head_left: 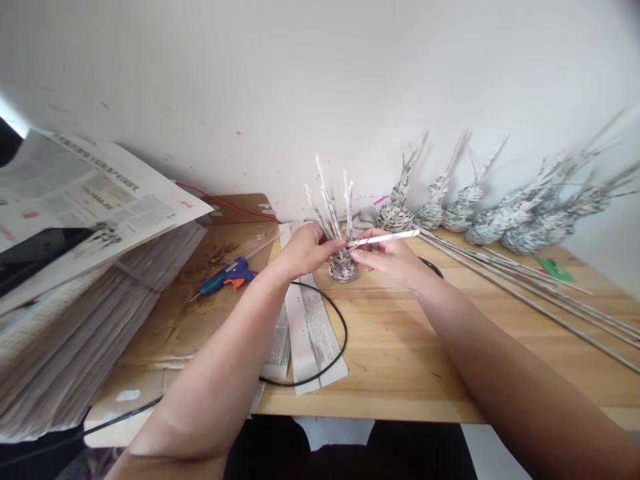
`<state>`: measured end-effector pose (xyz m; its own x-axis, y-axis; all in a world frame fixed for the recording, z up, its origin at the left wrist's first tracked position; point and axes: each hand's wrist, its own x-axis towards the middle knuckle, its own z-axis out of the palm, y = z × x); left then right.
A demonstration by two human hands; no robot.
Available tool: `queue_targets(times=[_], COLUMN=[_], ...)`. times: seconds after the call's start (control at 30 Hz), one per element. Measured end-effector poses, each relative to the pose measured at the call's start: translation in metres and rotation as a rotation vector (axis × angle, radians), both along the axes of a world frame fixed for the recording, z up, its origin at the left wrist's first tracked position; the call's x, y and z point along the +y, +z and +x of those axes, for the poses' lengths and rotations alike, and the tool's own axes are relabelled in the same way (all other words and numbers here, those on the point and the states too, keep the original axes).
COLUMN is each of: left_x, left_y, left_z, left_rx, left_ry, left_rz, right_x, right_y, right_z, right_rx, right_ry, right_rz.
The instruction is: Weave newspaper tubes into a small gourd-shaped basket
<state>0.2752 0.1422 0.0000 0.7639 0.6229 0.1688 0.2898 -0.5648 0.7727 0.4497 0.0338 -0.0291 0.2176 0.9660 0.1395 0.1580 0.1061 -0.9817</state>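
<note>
A small woven paper basket [343, 269] stands on the wooden table between my hands, several rolled-paper stakes [330, 203] rising from its top. My left hand [309, 248] grips its upper left side, thumb across the front and fingertips partly hidden behind the stakes. On the right, my right hand [385, 257] pinches a white paper tube [387, 237] close to the weave. That tube points out to the right, nearly level.
Several finished woven paper pieces [460, 208] line the wall at right, with long paper tubes [520, 283] before them. A blue glue gun [227, 277] lies on cardboard at left, beside stacked newspapers [100, 313]. A black cable [345, 327] loops over paper strips [305, 340].
</note>
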Motion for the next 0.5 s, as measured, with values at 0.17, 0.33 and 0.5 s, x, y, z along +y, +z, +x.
queue_targets(times=[0.17,0.33,0.5], left_x=[-0.0018,-0.0022,-0.0026], left_y=[0.0015,0.0026,0.0008], left_z=[0.0000,0.0011,0.0031], left_rx=[-0.009,-0.038,-0.115], left_ry=[-0.036,-0.103,-0.218], left_rz=[0.016,0.035,-0.047], right_x=[0.0006,0.0012,-0.0007], right_y=[-0.0042,-0.0034,-0.0014], right_z=[-0.0011,-0.0028,-0.0013], right_rx=[-0.098,-0.015,0.056], right_ry=[-0.094,-0.084,-0.019], right_rz=[-0.020,-0.003,-0.018])
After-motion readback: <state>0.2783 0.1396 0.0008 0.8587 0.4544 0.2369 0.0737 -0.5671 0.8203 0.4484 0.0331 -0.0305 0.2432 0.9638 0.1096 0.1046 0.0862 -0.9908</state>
